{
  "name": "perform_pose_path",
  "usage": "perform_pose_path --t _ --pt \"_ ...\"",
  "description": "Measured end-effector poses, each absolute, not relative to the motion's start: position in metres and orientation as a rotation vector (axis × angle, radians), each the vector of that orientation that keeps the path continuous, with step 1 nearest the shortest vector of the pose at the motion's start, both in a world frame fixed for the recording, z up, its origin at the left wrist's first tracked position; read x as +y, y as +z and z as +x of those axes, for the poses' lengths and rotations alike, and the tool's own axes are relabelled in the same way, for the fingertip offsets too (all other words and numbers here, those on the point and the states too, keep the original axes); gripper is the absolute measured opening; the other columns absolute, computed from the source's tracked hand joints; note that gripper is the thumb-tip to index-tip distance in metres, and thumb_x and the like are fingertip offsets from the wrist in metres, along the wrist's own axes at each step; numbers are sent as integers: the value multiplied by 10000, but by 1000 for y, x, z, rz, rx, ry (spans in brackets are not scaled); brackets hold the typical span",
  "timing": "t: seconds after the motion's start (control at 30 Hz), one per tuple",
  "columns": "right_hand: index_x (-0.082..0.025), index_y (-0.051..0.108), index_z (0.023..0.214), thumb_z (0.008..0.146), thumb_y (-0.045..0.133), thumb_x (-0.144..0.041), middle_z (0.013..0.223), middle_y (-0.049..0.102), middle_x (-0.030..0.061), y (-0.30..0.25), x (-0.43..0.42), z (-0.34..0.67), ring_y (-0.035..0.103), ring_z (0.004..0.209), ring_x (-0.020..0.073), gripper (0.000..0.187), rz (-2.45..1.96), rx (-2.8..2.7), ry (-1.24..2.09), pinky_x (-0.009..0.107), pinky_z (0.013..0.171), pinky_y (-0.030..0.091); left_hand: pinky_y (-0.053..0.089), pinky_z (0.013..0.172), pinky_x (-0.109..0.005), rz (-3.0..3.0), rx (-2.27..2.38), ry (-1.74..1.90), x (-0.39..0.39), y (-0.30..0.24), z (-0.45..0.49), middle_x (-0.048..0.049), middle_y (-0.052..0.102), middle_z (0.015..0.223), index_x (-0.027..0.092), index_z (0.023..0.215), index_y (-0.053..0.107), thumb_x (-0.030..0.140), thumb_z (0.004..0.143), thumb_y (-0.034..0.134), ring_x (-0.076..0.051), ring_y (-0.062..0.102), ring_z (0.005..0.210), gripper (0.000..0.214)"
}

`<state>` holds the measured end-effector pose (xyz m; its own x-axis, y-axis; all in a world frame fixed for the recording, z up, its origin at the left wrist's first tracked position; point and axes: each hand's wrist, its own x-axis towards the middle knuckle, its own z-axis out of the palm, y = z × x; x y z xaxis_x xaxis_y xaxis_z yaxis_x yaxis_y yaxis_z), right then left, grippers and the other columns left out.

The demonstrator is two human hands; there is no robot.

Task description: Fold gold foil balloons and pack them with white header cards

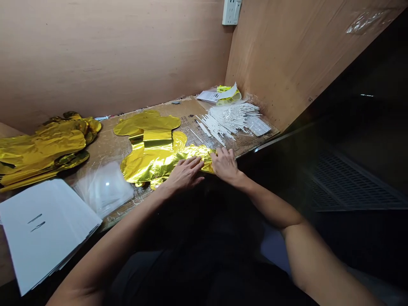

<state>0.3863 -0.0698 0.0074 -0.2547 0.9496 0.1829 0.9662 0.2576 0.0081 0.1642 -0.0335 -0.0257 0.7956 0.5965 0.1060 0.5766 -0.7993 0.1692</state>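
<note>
**Gold foil balloon [149,159], partly folded under two flat hands**

The balloon lies in the middle of the bench, close to its front edge, with a crease across its centre and a crumpled end running to the right. The left hand [185,174] rests palm down on the foil, open, with its fingers slightly apart. The right hand [225,165] is also palm down and open, on the balloon's right tip, just beside the left hand. Neither hand grips anything.

To the left of the balloon lies a crumpled heap of gold foil balloons [41,148]. Nearer the person are clear plastic bags [103,189] and a stack of white paper sheets [44,231], which overhangs the bench edge. Beyond the right hand, a pile of white sticks [229,121] spreads across the surface, with a small clear packet [257,126] beside it. A yellow-and-white package [221,94] sits in the far corner.

The wooden bench [105,146] is partly covered by flattened cardboard [188,111] and clear film. Plywood walls [111,51] meet in that corner, with a white wall socket [231,12] at the top of the join. Low on the right, in shadow, is a dark grille [347,182].
</note>
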Motion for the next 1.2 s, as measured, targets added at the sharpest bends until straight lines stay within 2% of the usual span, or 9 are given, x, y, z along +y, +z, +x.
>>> perform_pose_path --t 0.13,0.23,0.33,0.53,0.63,0.8,0.97,1.07,1.2 --pt "-123 692 1225 1053 630 -393 1223 726 199 11 -86 389 628 1125 320 327 -1491 -2663 -130 419 961 388 402 1182 -524 2784 864 247 -20 -18 159 -132 536 1650 247 1554 557 596 1008 610 -363 489 1499 650" --pt "-147 720 1093 1079 558 -279 1104 758 140 15 -71 397 654 988 249 210 -1405 -2797 98 354 892 379 459 1117 -488 2667 780 246 1 -12 150 -138 681 1477 229 1480 626 597 959 668 -357 589 1357 640" --pt "-158 717 958 1047 555 -241 925 744 80 23 -37 410 620 838 197 202 -1513 -2537 455 302 775 365 532 985 -436 2499 857 289 24 -2 150 -129 777 1209 212 1372 702 455 936 690 -335 684 1150 500" --pt "-173 599 694 875 672 -235 561 511 -41 36 21 425 456 574 122 205 -1801 -1815 1032 253 582 298 552 978 -443 1728 1421 1150 2 9 177 -123 769 993 172 1098 746 371 949 692 -282 711 994 254" --pt "-198 547 725 918 629 -328 586 518 -42 21 -8 411 462 544 116 248 -1729 -1717 1116 241 563 350 584 914 -404 1234 1154 1070 -48 -8 185 -112 753 909 154 957 736 480 873 803 -235 716 883 343" --pt "-199 625 864 925 698 -496 741 650 6 -16 -116 367 584 629 146 312 -1339 -1292 1377 258 602 486 558 745 -270 836 909 1104 -119 -28 172 -43 733 862 158 1030 751 503 853 846 -141 660 733 399" --pt "-211 703 1143 864 845 -465 1025 756 56 -21 -146 341 701 897 195 403 -1132 -1212 1500 324 851 586 553 745 -281 973 917 984 -146 -7 138 -60 760 951 161 1086 769 439 880 816 -174 677 799 349" --pt "-200 752 1038 870 820 -414 942 751 31 -23 -132 325 679 822 174 280 -942 -1175 1706 308 803 568 498 644 -245 1045 1012 984 -153 0 118 -18 730 836 192 1068 762 338 883 775 -141 621 689 236" --pt "-205 739 788 866 703 -254 752 672 -5 -25 -122 303 581 679 135 99 -898 -1207 1604 263 664 486 421 544 -227 1149 1169 1054 -161 -2 96 -8 649 691 177 799 749 277 859 694 -119 535 589 129"
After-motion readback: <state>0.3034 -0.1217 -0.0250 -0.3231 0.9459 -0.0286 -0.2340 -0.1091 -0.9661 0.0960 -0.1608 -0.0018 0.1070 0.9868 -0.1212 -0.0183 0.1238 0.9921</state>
